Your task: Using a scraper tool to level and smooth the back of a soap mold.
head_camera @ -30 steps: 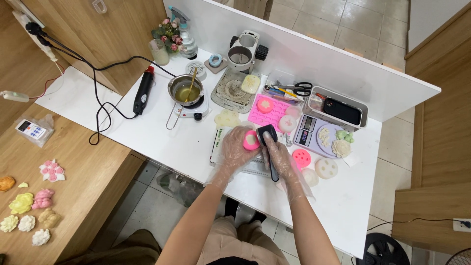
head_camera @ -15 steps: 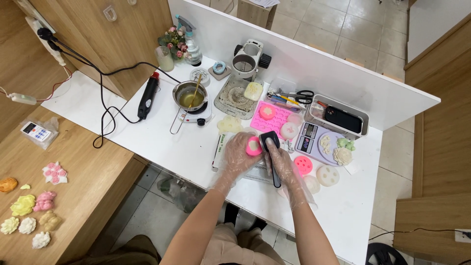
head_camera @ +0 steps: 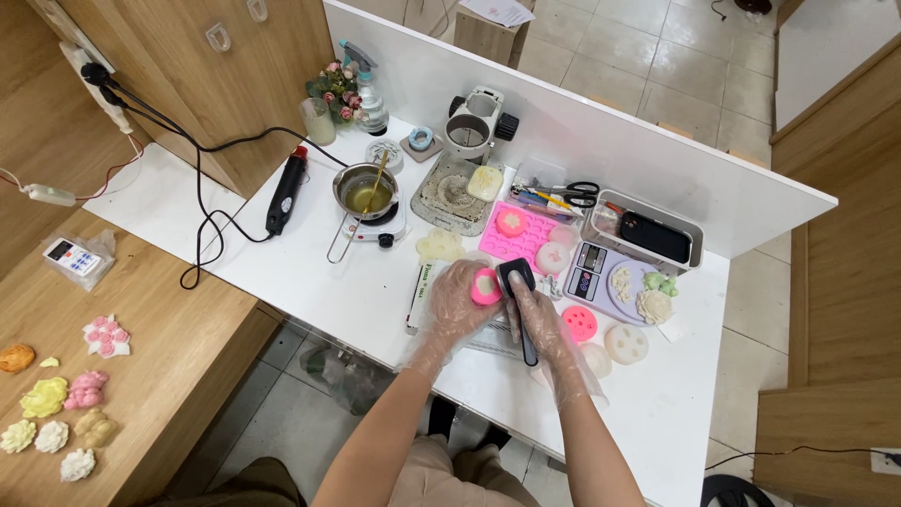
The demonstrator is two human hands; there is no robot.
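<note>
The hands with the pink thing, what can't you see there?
Head view, the only one:
- Pink mould: its underside and far side are covered by the left hand.
- Black tool: the right hand hides the middle of its handle; its working face is turned away.
- Pale filling in the mould: too small to tell its pattern.
- Both hands: thin clear gloves blur the fingers.
</note>
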